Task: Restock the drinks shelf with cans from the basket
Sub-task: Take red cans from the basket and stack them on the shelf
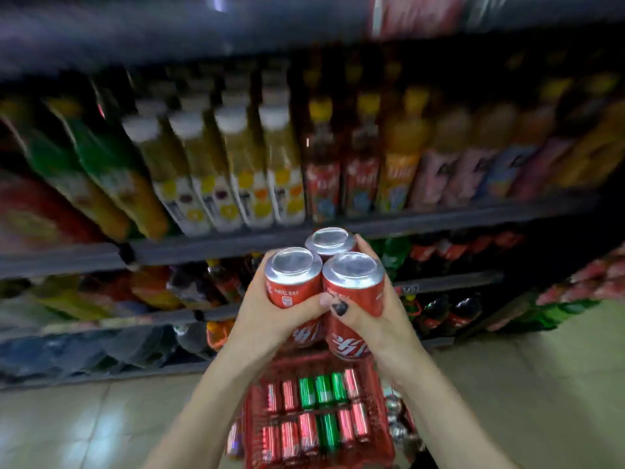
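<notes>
Red cans, three of them (324, 286), are pressed into a tight upright cluster between the two hands: the left hand (270, 319) wraps the left can, the right hand (378, 313) clamps the right can, and the far can is pinned between their fingertips. They are raised in front of the drinks shelf (236, 247), above the red basket (321, 414) on the floor, which holds more red and green cans lying in rows. To do this well, I would keep inward pressure even so the far can cannot slip, find a gap on the shelf, rest the bases down first, then release one hand at a time. Blur hides any free slot.
</notes>
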A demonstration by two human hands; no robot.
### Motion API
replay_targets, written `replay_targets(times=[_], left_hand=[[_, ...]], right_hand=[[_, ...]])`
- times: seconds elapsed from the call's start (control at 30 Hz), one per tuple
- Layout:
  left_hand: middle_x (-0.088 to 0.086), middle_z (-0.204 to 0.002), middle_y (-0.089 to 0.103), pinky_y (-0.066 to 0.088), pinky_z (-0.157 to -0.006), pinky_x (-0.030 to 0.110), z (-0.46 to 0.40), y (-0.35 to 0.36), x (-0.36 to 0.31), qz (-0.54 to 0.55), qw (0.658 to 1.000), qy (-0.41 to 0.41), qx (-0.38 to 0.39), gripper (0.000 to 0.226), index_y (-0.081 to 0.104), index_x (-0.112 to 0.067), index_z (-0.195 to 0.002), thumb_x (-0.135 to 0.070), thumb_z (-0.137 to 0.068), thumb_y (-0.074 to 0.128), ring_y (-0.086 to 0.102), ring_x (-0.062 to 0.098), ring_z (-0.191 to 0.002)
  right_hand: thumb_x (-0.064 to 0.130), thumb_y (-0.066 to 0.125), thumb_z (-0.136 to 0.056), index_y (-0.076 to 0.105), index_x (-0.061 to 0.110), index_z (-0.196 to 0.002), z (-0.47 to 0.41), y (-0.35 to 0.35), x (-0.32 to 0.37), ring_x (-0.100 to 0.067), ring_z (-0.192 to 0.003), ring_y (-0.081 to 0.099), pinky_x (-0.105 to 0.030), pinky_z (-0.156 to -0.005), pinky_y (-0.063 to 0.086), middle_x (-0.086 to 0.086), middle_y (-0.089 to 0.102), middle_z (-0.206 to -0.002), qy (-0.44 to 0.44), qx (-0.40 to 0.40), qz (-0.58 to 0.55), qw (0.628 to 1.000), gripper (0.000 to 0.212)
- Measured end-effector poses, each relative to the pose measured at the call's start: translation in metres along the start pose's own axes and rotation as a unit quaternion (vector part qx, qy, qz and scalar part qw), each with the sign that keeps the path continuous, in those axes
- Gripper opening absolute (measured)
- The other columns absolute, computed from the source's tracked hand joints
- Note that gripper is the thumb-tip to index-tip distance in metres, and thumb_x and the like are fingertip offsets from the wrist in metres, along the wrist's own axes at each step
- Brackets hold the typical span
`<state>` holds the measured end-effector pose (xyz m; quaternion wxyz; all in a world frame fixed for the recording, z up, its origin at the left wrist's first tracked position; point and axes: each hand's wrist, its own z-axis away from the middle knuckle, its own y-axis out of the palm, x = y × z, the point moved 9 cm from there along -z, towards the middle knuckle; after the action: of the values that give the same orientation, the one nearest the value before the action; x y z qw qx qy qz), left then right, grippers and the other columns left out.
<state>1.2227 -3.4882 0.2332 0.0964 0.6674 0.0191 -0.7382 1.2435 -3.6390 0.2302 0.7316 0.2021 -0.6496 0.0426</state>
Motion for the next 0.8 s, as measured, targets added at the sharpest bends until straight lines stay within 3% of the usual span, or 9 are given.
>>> replay_targets(times=[0.07,0.13,0.3,0.43,0.57,0.7,0.8], left_hand=[[0.001,-0.115,0.078,0.06,-0.082,0.027,0.007,0.01,-0.089,-0.014,0.999,0.032,0.011,0.069,0.062,-0.02,-0.12,-0.028,-0.058,0.091,0.076,0.017,-0.105],[0.001,-0.116,0.078,0.06,-0.081,0.026,0.014,0.019,-0.172,-0.028,0.997,0.066,0.02,0.073,0.061,-0.019,-0.123,-0.029,-0.058,0.092,0.076,0.019,-0.106],[-0.001,-0.115,0.078,0.061,-0.078,0.024,0.038,0.039,-0.351,-0.046,0.983,0.172,0.05,0.069,0.061,-0.019,-0.123,-0.021,-0.063,0.094,0.077,0.016,-0.103],[0.006,-0.113,0.079,0.063,-0.071,0.026,0.048,0.053,-0.456,-0.05,0.965,0.246,0.08,0.074,0.06,-0.015,-0.13,-0.017,-0.064,0.095,0.079,0.018,-0.092],[-0.002,-0.116,0.078,0.062,-0.083,0.028,0.05,0.063,-0.538,-0.055,0.944,0.317,0.08,0.075,0.06,-0.019,-0.131,-0.029,-0.064,0.092,0.076,0.016,-0.106],[0.006,-0.12,0.077,0.062,-0.091,0.039,0.044,0.08,-0.598,-0.049,0.927,0.359,0.093,0.072,0.059,-0.012,-0.137,-0.029,-0.074,0.089,0.075,0.022,-0.11],[0.009,-0.115,0.078,0.062,-0.086,0.038,0.033,0.092,-0.639,-0.032,0.92,0.381,0.084,0.066,0.064,-0.01,-0.132,-0.034,-0.074,0.087,0.076,0.025,-0.106]], right_hand=[[0.046,0.094,-0.063,0.039,0.041,-0.15,0.006,0.02,0.084,-0.016,-0.132,0.059,-0.029,-0.101,0.054,0.008,0.062,-0.143,-0.034,0.007,0.004,0.999,0.104],[0.052,0.093,-0.06,0.039,0.042,-0.149,0.012,0.039,0.164,-0.013,-0.131,0.06,-0.024,-0.096,0.055,0.012,0.063,-0.141,-0.074,0.013,0.004,0.997,0.105],[0.06,0.09,-0.059,0.032,0.038,-0.155,0.029,0.085,0.335,-0.016,-0.134,0.057,-0.035,-0.104,0.053,0.009,0.058,-0.147,-0.179,0.041,0.017,0.983,0.114],[0.06,0.087,-0.063,0.033,0.041,-0.155,0.035,0.108,0.436,-0.013,-0.133,0.058,-0.029,-0.099,0.055,0.013,0.06,-0.145,-0.26,0.044,0.035,0.964,0.108],[0.059,0.082,-0.065,0.035,0.042,-0.153,0.038,0.122,0.511,-0.013,-0.13,0.061,-0.043,-0.106,0.052,0.01,0.062,-0.141,-0.324,0.028,0.067,0.943,0.1],[0.044,0.079,-0.079,0.049,0.031,-0.144,0.035,0.126,0.573,-0.017,-0.122,0.067,-0.045,-0.103,0.054,0.003,0.069,-0.132,-0.358,0.021,0.073,0.931,0.073],[0.045,0.076,-0.082,0.059,0.036,-0.119,0.017,0.124,0.618,-0.017,-0.109,0.073,-0.044,-0.095,0.059,0.001,0.074,-0.12,-0.358,0.029,0.071,0.931,0.042]])
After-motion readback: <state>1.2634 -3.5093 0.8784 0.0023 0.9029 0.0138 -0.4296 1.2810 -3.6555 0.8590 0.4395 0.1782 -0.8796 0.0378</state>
